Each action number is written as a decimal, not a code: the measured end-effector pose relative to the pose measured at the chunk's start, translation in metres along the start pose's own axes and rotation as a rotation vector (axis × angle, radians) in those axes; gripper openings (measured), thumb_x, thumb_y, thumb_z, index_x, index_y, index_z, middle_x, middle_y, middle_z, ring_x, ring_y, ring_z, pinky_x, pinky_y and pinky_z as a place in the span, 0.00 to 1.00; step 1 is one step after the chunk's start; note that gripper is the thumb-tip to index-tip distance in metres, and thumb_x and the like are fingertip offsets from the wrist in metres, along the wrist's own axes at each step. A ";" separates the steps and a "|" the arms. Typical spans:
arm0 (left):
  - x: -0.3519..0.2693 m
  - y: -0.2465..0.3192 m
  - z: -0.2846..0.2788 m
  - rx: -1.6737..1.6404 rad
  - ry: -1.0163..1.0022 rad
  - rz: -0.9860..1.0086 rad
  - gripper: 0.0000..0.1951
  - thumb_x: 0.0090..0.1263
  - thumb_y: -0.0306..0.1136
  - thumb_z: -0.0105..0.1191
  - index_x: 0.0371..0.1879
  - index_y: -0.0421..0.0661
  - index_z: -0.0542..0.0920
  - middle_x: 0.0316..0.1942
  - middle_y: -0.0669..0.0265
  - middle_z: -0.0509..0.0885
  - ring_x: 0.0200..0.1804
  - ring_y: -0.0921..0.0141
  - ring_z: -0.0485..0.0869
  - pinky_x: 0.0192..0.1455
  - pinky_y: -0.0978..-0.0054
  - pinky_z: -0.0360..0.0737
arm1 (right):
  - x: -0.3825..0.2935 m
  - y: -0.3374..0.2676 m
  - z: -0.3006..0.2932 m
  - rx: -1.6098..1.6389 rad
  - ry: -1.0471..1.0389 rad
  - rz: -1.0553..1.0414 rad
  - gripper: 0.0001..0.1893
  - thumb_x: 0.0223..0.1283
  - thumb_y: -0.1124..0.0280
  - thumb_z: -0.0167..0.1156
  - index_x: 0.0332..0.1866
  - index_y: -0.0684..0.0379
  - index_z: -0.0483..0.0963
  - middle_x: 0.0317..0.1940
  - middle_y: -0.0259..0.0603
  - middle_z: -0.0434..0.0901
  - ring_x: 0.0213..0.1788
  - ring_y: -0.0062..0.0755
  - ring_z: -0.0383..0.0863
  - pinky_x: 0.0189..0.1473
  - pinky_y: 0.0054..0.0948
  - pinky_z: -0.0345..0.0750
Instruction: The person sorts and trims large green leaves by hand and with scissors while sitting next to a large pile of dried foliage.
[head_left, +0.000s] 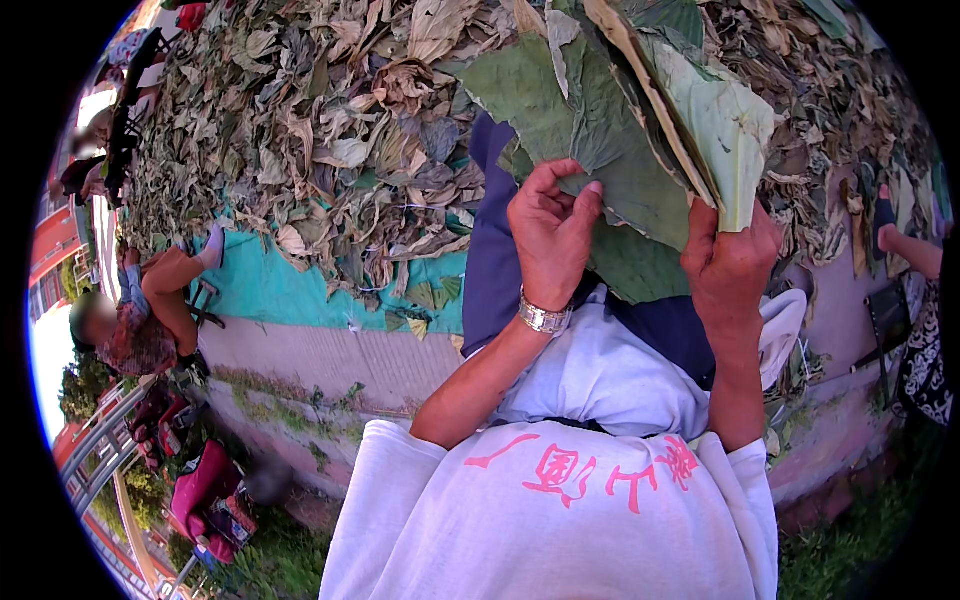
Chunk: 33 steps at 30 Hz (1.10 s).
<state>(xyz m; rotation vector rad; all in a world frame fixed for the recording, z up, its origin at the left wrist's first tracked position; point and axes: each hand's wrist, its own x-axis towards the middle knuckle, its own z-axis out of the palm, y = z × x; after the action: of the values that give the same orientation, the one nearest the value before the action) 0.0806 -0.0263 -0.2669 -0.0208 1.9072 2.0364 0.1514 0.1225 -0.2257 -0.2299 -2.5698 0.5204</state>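
Observation:
Over my lap lies a large, dull green lotus leaf (630, 150) with veins that spread from a centre. My left hand (551, 225), with a metal watch (545, 315) at its wrist, pinches this leaf near the vein centre between thumb and bent index finger. A pale, folded stack of leaves (720, 127) stands up on the right, its brown dry edges facing me. My right hand (727, 262) grips the lower end of that stack. Another darker green leaf (637, 262) hangs below, over my dark trousers (491, 247). The fingertips behind the leaves are hidden.
A wide heap of dry, crumpled leaves (337, 135) spreads before me on a green tarp (277, 281). At left a person (146, 322) sits by the heap. Another person's arm (911, 251) reaches in at right. Bags (202, 495) and a metal railing (101, 435) stand lower left.

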 end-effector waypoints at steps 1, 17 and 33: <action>0.001 0.000 0.001 0.000 -0.012 -0.033 0.13 0.60 0.18 0.59 0.44 0.34 0.77 0.34 0.67 0.83 0.33 0.81 0.79 0.34 0.87 0.74 | 0.000 -0.003 0.005 -0.012 -0.030 0.004 0.15 0.45 0.82 0.60 0.42 0.70 0.73 0.34 0.54 0.77 0.33 0.53 0.79 0.34 0.43 0.76; -0.001 -0.003 0.000 -0.197 -0.144 0.091 0.09 0.64 0.16 0.53 0.43 0.32 0.79 0.38 0.66 0.84 0.37 0.80 0.81 0.40 0.83 0.78 | 0.009 -0.011 0.012 0.242 -0.266 0.105 0.28 0.39 0.79 0.66 0.53 0.65 0.72 0.51 0.48 0.75 0.53 0.50 0.74 0.53 0.40 0.74; 0.013 0.002 0.011 0.032 -0.032 -0.061 0.10 0.67 0.29 0.57 0.24 0.37 0.77 0.23 0.70 0.78 0.22 0.82 0.76 0.19 0.82 0.78 | 0.006 0.005 0.003 0.424 -0.078 0.436 0.10 0.65 0.74 0.52 0.44 0.70 0.75 0.40 0.54 0.79 0.40 0.54 0.79 0.40 0.39 0.74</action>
<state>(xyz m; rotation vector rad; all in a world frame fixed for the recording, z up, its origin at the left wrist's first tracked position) 0.0708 -0.0126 -0.2672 -0.0375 1.8961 1.9546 0.1457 0.1277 -0.2273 -0.6305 -2.4078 1.2347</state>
